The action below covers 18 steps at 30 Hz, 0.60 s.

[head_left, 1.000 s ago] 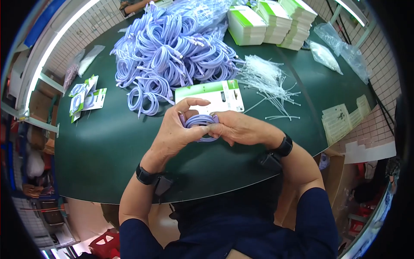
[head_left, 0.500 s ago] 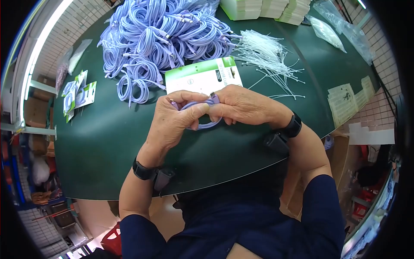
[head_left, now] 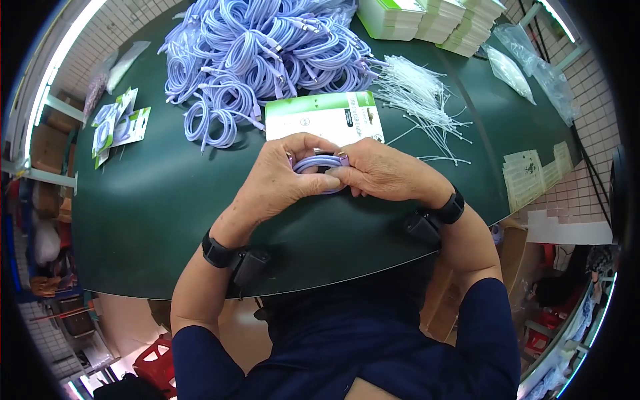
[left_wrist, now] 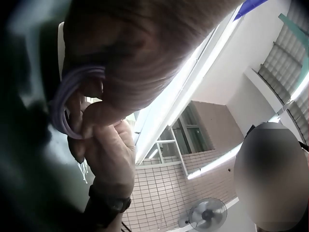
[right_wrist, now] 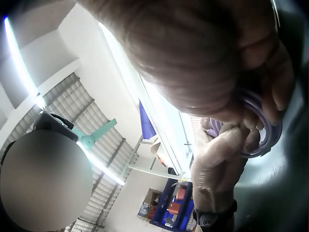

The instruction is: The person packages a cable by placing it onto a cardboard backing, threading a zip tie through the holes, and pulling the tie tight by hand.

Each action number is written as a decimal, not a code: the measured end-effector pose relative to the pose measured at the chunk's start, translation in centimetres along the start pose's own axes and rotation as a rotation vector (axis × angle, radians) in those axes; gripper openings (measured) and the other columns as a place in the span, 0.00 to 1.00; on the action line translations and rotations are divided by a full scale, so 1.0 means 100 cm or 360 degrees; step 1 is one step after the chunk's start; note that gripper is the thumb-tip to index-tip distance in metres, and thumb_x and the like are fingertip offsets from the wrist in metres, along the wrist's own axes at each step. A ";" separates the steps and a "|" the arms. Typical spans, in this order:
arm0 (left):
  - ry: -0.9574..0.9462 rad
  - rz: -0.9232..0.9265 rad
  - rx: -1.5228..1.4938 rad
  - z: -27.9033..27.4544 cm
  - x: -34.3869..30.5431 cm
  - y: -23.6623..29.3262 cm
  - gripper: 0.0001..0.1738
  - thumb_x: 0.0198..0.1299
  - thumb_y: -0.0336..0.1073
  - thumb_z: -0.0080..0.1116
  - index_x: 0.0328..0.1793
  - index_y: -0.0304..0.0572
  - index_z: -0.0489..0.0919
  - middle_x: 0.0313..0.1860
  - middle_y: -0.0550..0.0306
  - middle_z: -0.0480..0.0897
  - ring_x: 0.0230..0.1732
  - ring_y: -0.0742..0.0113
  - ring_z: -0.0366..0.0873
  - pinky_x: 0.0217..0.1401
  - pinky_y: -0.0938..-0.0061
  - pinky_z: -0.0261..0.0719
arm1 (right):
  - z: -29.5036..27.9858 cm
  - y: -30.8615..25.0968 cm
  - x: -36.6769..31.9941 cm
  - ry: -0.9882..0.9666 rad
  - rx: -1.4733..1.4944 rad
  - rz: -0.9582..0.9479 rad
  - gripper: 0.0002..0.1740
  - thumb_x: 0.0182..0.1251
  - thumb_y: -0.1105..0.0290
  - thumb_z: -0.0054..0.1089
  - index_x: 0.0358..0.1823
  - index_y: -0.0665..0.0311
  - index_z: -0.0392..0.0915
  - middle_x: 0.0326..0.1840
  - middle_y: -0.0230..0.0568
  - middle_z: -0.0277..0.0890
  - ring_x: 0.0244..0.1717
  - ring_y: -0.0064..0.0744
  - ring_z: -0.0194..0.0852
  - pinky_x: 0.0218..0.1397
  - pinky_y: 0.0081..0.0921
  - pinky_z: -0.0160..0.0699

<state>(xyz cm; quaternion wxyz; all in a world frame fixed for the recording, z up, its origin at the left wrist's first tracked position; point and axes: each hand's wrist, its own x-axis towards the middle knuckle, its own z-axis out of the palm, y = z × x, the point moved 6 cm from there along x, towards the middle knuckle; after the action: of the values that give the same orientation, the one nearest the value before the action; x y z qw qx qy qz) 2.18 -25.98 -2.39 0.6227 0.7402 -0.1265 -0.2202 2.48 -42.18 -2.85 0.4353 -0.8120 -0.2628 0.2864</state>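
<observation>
A coiled lavender USB cable (head_left: 319, 162) is held between both hands above the table, close to its near edge. My left hand (head_left: 283, 170) grips the coil's left side, its thumb across the front and its fingers curled over the far side. At the other side my right hand (head_left: 387, 171) pinches the coil near a cable connector (head_left: 343, 159). The two thumbs nearly meet at the front. Loops of the cable (left_wrist: 60, 104) show beyond the fingers in the left wrist view, and the coil (right_wrist: 275, 135) also appears in the right wrist view.
Just beyond the hands lies a white-and-green packaging card (head_left: 293, 120). Behind it is a large pile of coiled cables (head_left: 260, 60), with loose white zip ties (head_left: 413, 90) to its right. Stacked cards (head_left: 393, 20) stand at the back; packaged cables (head_left: 120, 127) lie left.
The head view has shifted, so the tabletop sits higher in it than a second ago. Both hands keep hold of the coil while the left fingers and thumb shift slightly around it.
</observation>
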 end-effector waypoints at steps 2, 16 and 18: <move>-0.0048 0.0061 0.0319 0.004 -0.003 0.001 0.31 0.55 0.23 0.73 0.69 0.34 0.83 0.41 0.59 0.90 0.35 0.80 0.78 0.38 0.82 0.73 | 0.002 0.000 -0.002 -0.0054 -0.0076 -0.0027 0.21 0.82 0.61 0.57 0.40 0.74 0.85 0.26 0.44 0.82 0.28 0.33 0.82 0.35 0.32 0.81; 0.0210 0.0103 0.0612 0.005 -0.009 0.018 0.32 0.56 0.21 0.66 0.71 0.31 0.78 0.34 0.54 0.83 0.34 0.68 0.79 0.39 0.71 0.76 | 0.004 -0.010 -0.008 -0.0081 -0.0050 -0.0137 0.19 0.81 0.61 0.59 0.38 0.72 0.85 0.26 0.40 0.81 0.27 0.30 0.80 0.34 0.30 0.79; 0.0438 0.0378 0.0364 -0.003 -0.018 0.028 0.35 0.57 0.22 0.69 0.74 0.31 0.77 0.42 0.49 0.86 0.39 0.64 0.82 0.40 0.71 0.77 | -0.003 -0.012 -0.011 0.0034 0.0226 -0.0196 0.20 0.82 0.60 0.58 0.37 0.71 0.85 0.26 0.36 0.81 0.27 0.25 0.79 0.33 0.27 0.78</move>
<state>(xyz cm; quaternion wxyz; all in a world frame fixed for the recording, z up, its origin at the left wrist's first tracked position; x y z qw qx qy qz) 1.00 -25.43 0.64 0.5675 0.8090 -0.1507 -0.0265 1.71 -42.52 -1.42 0.5115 -0.7644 -0.2865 0.2683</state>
